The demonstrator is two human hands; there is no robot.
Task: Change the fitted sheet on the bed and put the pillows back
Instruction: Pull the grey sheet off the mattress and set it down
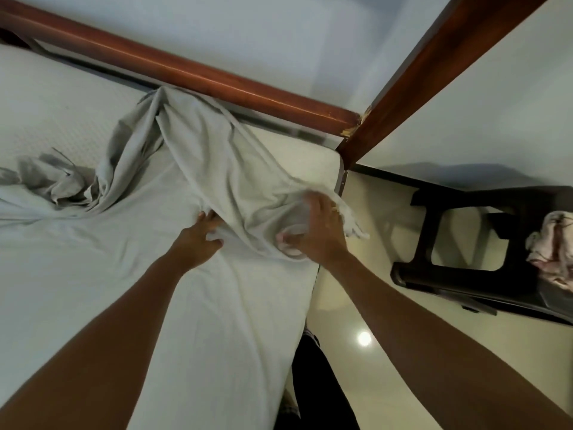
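Both hands grip the grey sheet near the mattress corner. The left hand fingers pinch a fold. The right hand fingers hold bunched cloth.

Beside the bed: a chair, a cloth, a glossy floor

At three o'clock a dark plastic chair stands on the cream floor. A crumpled pinkish cloth lies on its seat. At five o'clock a bright light reflection shines on the floor. White walls fill twelve to two o'clock.
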